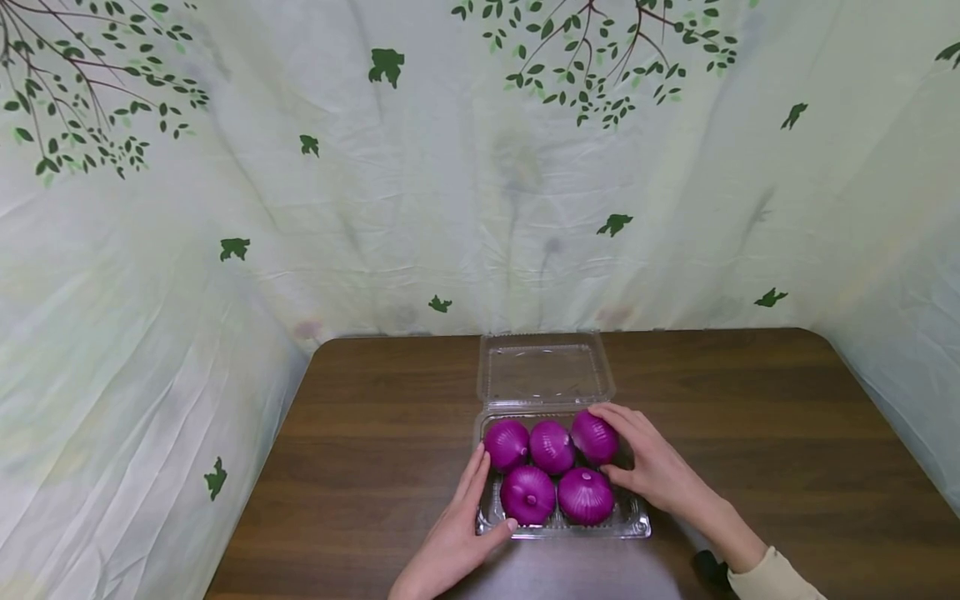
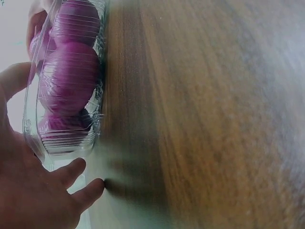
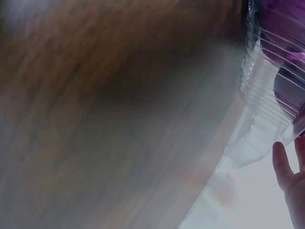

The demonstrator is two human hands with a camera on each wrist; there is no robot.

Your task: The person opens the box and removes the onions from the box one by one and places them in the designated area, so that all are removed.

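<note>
Five purple onions sit in a clear plastic container (image 1: pixel 630 528), two in front, including a front left onion (image 1: pixel 528 495) and a front right onion (image 1: pixel 586 497), and three behind. My right hand (image 1: pixel 660 467) has its fingers and thumb around the back right onion (image 1: pixel 596 437). At the container's left side, my left hand (image 1: pixel 457 533) rests with fairly straight fingers, its thumb by the front rim. The left wrist view shows the left hand (image 2: pixel 38 176) spread beside the container wall (image 2: pixel 66 145). Only some fingers of the right hand (image 3: pixel 293 181) show in the right wrist view.
The container's hinged lid (image 1: pixel 546 372) lies folded back on the far side of the brown wooden table (image 1: pixel 375 450). A dark object (image 1: pixel 709 570) is near the right forearm. Behind the table hangs a pale cloth (image 1: pixel 450 183) with leaf prints.
</note>
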